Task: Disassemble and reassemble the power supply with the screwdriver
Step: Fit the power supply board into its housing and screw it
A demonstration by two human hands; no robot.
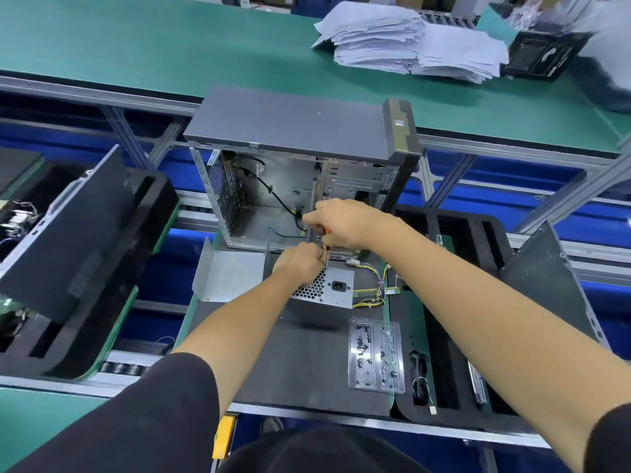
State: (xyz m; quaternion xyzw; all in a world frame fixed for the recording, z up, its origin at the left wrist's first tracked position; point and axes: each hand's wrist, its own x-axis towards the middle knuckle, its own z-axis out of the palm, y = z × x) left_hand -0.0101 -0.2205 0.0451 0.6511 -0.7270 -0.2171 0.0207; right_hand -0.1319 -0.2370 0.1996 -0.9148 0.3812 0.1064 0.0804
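Evidently we have the power supply (322, 290) out of the computer case (293, 172) and standing on the dark mat (307, 363) of the table, just in front of the open case, its vented face and socket turned up toward us so the screws along its top edge can be reached. Our right hand (345, 223) is curled around the orange handle of the screwdriver (326, 249), which points down at the far top edge of the power supply, near the corner. Our left hand (300, 261) sits directly below the right, on the same top edge, fingers pinched around the shaft near the tip, probably to steady it on a screw; the screw itself is hidden. A clear parts tray (375, 356) lies near on the mat, likely for loose screws, and a bent metal plate (228, 274) rests just left of the power supply.
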